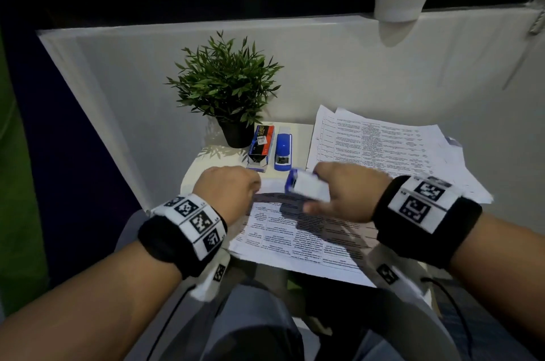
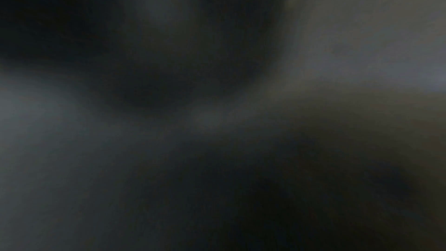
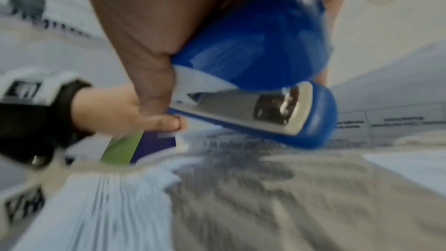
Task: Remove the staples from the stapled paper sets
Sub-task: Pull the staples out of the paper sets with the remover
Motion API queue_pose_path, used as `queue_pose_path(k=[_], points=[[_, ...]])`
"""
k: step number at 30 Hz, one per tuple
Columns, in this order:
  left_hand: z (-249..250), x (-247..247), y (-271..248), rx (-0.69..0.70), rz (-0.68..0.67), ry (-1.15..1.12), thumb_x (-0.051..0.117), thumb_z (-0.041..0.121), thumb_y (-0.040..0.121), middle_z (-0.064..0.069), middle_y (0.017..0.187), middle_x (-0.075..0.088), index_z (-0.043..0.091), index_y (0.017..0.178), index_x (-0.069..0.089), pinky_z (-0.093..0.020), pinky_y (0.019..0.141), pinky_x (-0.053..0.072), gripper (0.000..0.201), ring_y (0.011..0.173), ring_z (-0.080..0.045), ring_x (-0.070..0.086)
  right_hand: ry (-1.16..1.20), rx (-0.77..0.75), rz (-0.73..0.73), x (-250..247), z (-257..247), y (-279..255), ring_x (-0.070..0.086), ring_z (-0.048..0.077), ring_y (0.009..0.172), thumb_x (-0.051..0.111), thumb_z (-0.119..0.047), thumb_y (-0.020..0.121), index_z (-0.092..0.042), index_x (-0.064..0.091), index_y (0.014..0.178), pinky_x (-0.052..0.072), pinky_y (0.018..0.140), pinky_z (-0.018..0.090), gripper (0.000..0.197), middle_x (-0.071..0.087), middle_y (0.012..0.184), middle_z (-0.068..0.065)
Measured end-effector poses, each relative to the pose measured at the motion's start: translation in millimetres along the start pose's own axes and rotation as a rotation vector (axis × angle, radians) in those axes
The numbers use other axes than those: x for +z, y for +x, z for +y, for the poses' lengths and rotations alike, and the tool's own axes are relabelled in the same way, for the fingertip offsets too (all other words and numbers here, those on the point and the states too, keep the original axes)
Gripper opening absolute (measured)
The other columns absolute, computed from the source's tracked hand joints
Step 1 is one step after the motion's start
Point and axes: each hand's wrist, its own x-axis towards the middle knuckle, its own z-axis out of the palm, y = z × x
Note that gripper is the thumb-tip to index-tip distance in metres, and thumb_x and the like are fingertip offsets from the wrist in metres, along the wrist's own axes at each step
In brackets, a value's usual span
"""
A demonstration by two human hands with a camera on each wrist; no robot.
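Left wrist band (image 1: 182,235): black strap, white panel of square black-and-white markers across the top.
Right wrist band (image 1: 424,217): same black strap, white marker panel.
Cables: thin black wire trailing from under each band.
Forearms: bare, no sleeves.
Legs: grey-blue trousers (image 1: 250,322).

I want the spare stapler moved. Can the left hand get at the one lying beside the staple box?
Probably yes: the left hand sits just short of the stapler on the table, with nothing between them, though its fingers seem busy on the paper.
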Motion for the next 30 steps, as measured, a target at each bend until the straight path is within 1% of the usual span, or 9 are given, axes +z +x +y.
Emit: queue_pose_path(k=[4, 7, 10, 13, 17, 19, 21, 25, 30], points=[[-5.2, -4.1, 8.9, -0.037, -0.13, -0.093, 0.059, 0.048, 0.084, 0.008, 0.118, 0.061, 0.035, 0.119, 0.056, -0.03, 0.082, 0.045, 0.037, 0.105, -0.017, 0.056, 0.165, 0.081, 0.187, -27.5, 4.9, 15.3, 0.056, 0.026, 0.098, 0.056, -0.063, 0.081, -0.017, 0.045, 0.12, 0.048, 0.086, 0.039, 0.061, 0.058, 0.103, 0.005], [-2.3, 1.8, 14.8, -0.025, -0.141, -0.05, 0.054, 0.039, 0.088, 0.007, 0.125, 0.056, 0.037, 0.129, 0.049, -0.033, 0.087, 0.043, 0.041, 0.113, -0.021, 0.05, 0.012, 0.09, 0.139, -20.6, 1.6, 20.8, 0.055, 0.025, 0.095, 0.052, -0.066, 0.082, -0.018, 0.044, 0.115, 0.046, 0.08, 0.035, 0.058, 0.058, 0.103, 0.004], [-7.9, 1.3, 18.2, -0.032, -0.033, -0.07, 0.045, 0.028, 0.093, 0.004, 0.112, 0.062, 0.031, 0.116, 0.061, -0.031, 0.084, 0.044, 0.028, 0.103, -0.021, 0.054, 0.062, 0.125, 0.29, -17.9, 3.1, 18.3, 0.055, 0.022, 0.086, 0.046, -0.071, 0.081, -0.024, 0.043, 0.103, 0.038, 0.067, 0.03, 0.051, 0.055, 0.09, -0.003], [-12.1, -5.9, 11.1, -0.115, 0.046, -0.273, 0.046, 0.03, 0.095, 0.002, 0.09, 0.062, 0.023, 0.092, 0.063, -0.028, 0.073, 0.041, 0.02, 0.087, -0.019, 0.055, 0.444, 0.174, 0.575, -27.7, 7.0, 12.4, 0.053, 0.019, 0.075, 0.038, -0.079, 0.078, -0.024, 0.045, 0.096, 0.036, 0.058, 0.029, 0.058, 0.052, 0.077, -0.008], [-6.8, -33.2, -6.0, -0.141, 0.087, -0.398, 0.049, 0.033, 0.095, 0.004, 0.091, 0.062, 0.025, 0.103, 0.066, -0.031, 0.075, 0.047, 0.021, 0.086, -0.016, 0.056, 0.93, 0.069, 0.956, -51.0, 5.3, 10.7, 0.054, 0.007, 0.073, 0.036, -0.07, 0.079, -0.028, 0.048, 0.087, 0.046, 0.068, 0.029, 0.044, 0.054, 0.079, -0.013], [-3.4, -46.5, -12.6, -0.108, 0.124, -0.434, 0.052, 0.032, 0.093, 0.002, 0.096, 0.066, 0.024, 0.108, 0.067, -0.035, 0.081, 0.049, 0.022, 0.09, -0.017, 0.058, 1.053, -0.073, 0.955, -62.5, -4.0, 11.7, 0.06, 0.006, 0.075, 0.033, -0.088, 0.07, -0.028, 0.052, 0.1, 0.052, 0.069, 0.029, 0.069, 0.06, 0.086, -0.01], [0.4, -56.3, -17.7, -0.063, 0.174, -0.45, 0.054, 0.031, 0.092, 0.002, 0.094, 0.067, 0.024, 0.106, 0.069, -0.037, 0.081, 0.05, 0.022, 0.09, -0.017, 0.059, 1.036, -0.159, 0.877, -66.7, -13.5, 16.8, 0.065, 0.01, 0.074, 0.028, -0.094, 0.057, -0.012, 0.048, 0.121, 0.055, 0.065, 0.027, 0.106, 0.065, 0.092, 0.0], [3.6, -66.5, -24.0, -0.072, 0.184, -0.509, 0.055, 0.032, 0.091, 0.005, 0.093, 0.068, 0.025, 0.104, 0.069, -0.035, 0.08, 0.05, 0.021, 0.09, -0.016, 0.06, 0.753, -0.203, 0.777, -54.3, -35.9, 21.2, 0.059, 0.003, 0.073, 0.016, -0.092, 0.06, -0.02, 0.049, 0.11, 0.052, 0.065, 0.024, 0.094, 0.06, 0.086, -0.008], [-4.5, -69.5, -31.1, -0.122, 0.221, -0.582, 0.056, 0.027, 0.092, 0.002, 0.09, 0.069, 0.022, 0.1, 0.07, -0.036, 0.08, 0.05, 0.017, 0.088, -0.017, 0.061, 0.633, -0.049, 0.757, -33.9, -25.2, 21.2, 0.058, 0.022, 0.082, 0.017, -0.078, 0.071, -0.018, 0.054, 0.102, 0.047, 0.074, 0.038, 0.077, 0.061, 0.084, -0.003]])
